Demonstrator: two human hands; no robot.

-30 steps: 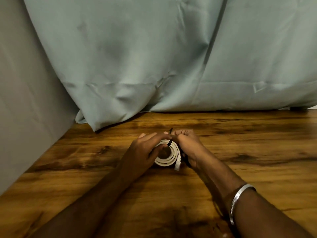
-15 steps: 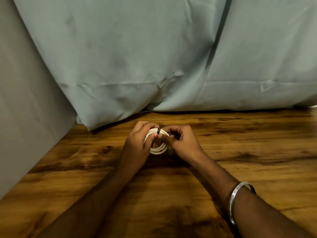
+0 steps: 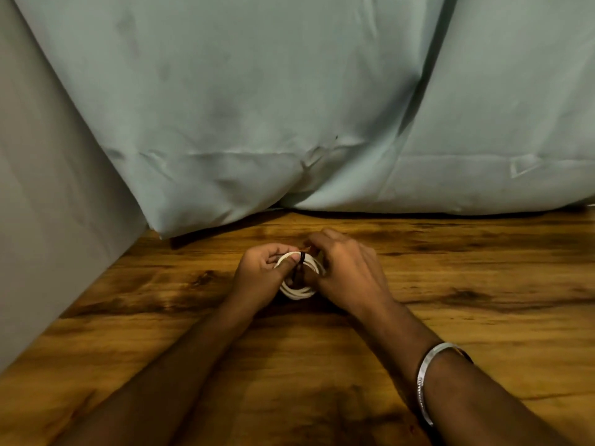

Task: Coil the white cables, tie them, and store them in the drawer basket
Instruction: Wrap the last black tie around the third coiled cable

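My left hand (image 3: 257,275) and right hand (image 3: 346,272) pinch the springy, light white cable coil (image 3: 297,292) at its black tie (image 3: 302,258), where I judge loops stay gathered

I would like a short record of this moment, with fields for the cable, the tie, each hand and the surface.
cable: white cable, coiled in a small ring, held between both hands
tie: black tie across the top of the coil
left hand: left hand grips the coil's left side
right hand: right hand grips the right side
surface: wooden table
backdrop: pale green curtain
drawer basket: not in view
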